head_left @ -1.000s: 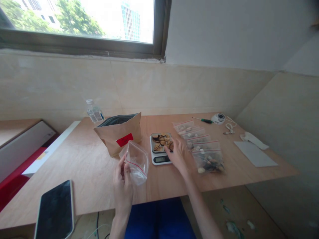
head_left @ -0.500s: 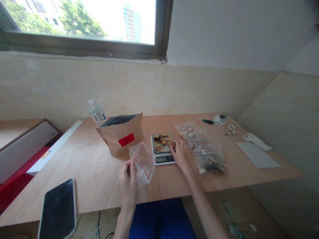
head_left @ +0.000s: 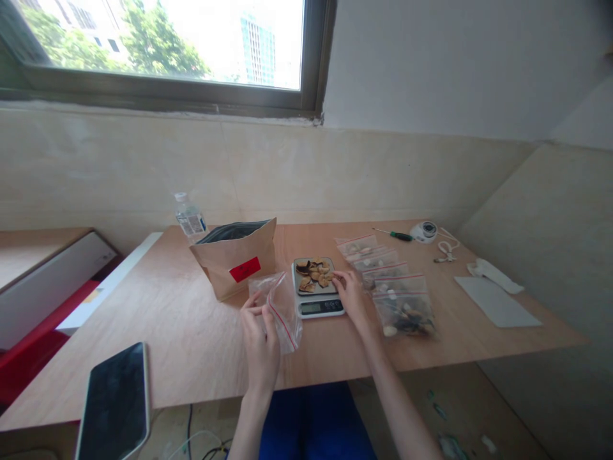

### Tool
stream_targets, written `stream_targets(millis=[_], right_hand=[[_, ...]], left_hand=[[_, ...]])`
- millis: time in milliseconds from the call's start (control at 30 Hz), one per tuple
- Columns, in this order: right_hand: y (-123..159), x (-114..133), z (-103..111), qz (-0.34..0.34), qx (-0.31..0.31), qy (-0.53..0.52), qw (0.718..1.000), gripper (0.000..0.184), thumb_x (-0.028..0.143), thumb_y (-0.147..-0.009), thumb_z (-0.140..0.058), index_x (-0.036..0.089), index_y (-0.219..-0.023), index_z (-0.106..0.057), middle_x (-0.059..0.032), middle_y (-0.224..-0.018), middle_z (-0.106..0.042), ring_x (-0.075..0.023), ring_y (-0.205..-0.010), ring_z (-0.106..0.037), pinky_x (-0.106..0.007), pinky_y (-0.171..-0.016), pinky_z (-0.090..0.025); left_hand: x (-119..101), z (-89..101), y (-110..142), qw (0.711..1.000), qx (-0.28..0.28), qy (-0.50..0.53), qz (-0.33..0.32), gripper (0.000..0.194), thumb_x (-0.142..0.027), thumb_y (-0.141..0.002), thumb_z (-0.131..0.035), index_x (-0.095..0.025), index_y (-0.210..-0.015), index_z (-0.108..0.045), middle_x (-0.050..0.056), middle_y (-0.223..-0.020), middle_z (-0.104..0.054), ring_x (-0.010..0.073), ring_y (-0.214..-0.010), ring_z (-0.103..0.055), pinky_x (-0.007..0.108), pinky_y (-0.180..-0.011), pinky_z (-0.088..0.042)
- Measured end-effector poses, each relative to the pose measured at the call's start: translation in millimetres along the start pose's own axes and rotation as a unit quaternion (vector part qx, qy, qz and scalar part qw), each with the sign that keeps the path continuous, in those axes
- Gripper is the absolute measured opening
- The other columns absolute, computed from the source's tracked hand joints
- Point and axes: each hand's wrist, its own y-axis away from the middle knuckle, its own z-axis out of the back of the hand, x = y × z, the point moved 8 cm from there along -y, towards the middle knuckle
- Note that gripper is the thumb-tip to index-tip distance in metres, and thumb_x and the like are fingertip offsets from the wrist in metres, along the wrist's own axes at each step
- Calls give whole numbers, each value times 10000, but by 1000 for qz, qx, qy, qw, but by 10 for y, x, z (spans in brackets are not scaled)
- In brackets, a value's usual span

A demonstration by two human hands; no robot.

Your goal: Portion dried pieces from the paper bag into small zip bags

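Note:
My left hand (head_left: 260, 345) pinches the top edge of a clear zip bag (head_left: 282, 311) with a red seal strip, which hangs open and looks empty. My right hand (head_left: 351, 297) rests its fingertips at the right edge of a metal tray (head_left: 313, 276) on a white digital kitchen scale (head_left: 320, 307). Dried brown slices lie heaped on the tray. To the right of my right hand, several filled zip bags (head_left: 405, 313) lie overlapping in a row. A kraft paper bag (head_left: 234, 265) with a red label stands left of the scale.
A black phone (head_left: 113, 402) lies at the near left corner of the wooden table (head_left: 158, 345). A water bottle (head_left: 189, 217) stands behind the paper bag. A screwdriver (head_left: 397, 235), white tape roll (head_left: 424, 231), cord and grey sheet (head_left: 495, 300) lie far right.
My left hand has carried the zip bag rightward, closer to the scale. My right hand has shifted from the front of the scale to the tray's right edge.

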Motion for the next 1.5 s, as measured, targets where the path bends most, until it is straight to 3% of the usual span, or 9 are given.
stream_targets(millis=[200, 400, 533, 700, 800, 900, 967, 1167, 1500], right_hand=[[-37, 198, 190, -13, -20, -27, 999, 252, 281, -889, -443, 158, -990, -638, -107, -975, -606, -231, -952, -572, -399, -869, -454], [-9, 1084, 463, 41, 26, -136, 989, 222, 257, -891, -486, 238, -1048, -643, -61, -999, -598, -199, -951, -597, -339, -843, -480], [107, 1594, 359, 110, 141, -189, 966, 276, 230, -882, -520, 299, -1132, -616, -28, -1041, -593, -188, -992, -589, -335, -880, -470], [162, 1751, 230, 120, 163, -209, 957, 313, 243, -872, -556, 297, -1180, -578, -24, -1066, -584, -172, -981, -585, -323, -885, -470], [110, 1655, 153, 114, 128, -214, 962, 268, 302, -896, -515, 273, -1153, -585, -39, -1092, -580, -172, -1010, -564, -329, -912, -454], [25, 1274, 82, 54, 8, -159, 986, 273, 304, -934, -393, 210, -1073, -609, -96, -1073, -569, -203, -1055, -530, -385, -943, -424], [24, 981, -34, 6, -47, -69, 997, 297, 337, -896, -440, 166, -1083, -596, -147, -1084, -543, -255, -1054, -513, -450, -921, -418], [139, 611, -456, -13, -30, 108, 994, 420, 398, -825, -549, 155, -1167, -543, -193, -1162, -503, -328, -1054, -477, -507, -866, -393], [90, 341, -421, 7, -7, 51, 999, 215, 247, -876, -453, 161, -1026, -581, -127, -988, -557, -268, -932, -499, -431, -838, -423]], left_hand=[[98, -63, -6, 996, -17, 58, 69, 176, -374, -912, -374, -209, -863, -408, 159, -1262, -509, 239, -1183, -489, 450, -963, -374], [95, -135, -56, 994, -13, 39, 97, 214, -413, -889, -387, -215, -810, -399, 126, -1024, -606, 238, -1013, -587, 395, -821, -451], [122, -137, -44, 991, -18, 44, 125, 248, -447, -874, -401, -210, -804, -414, 75, -845, -616, 225, -816, -615, 359, -688, -466], [219, -96, -10, 987, -36, 58, 149, 265, -465, -869, -404, -210, -799, -404, 39, -785, -582, 202, -734, -595, 351, -663, -458], [286, -70, -2, 985, -50, 66, 153, 272, -469, -873, -399, -207, -799, -412, 25, -775, -559, 194, -737, -581, 360, -696, -452], [348, -36, 2, 983, -66, 56, 164, 264, -456, -876, -392, -206, -794, -417, 15, -774, -536, 190, -750, -565, 365, -727, -435], [374, -18, 7, 981, -74, 50, 172, 267, -462, -870, -400, -208, -792, -415, 7, -765, -528, 189, -753, -560, 367, -733, -429], [361, -37, 32, 981, -68, 61, 173, 249, -448, -878, -395, -215, -792, -396, -3, -750, -526, 183, -729, -566, 359, -720, -437], [387, -2, 23, 979, -74, 47, 182, 208, -400, -896, -384, -213, -806, -391, 8, -782, -527, 191, -765, -560, 374, -740, -431]])
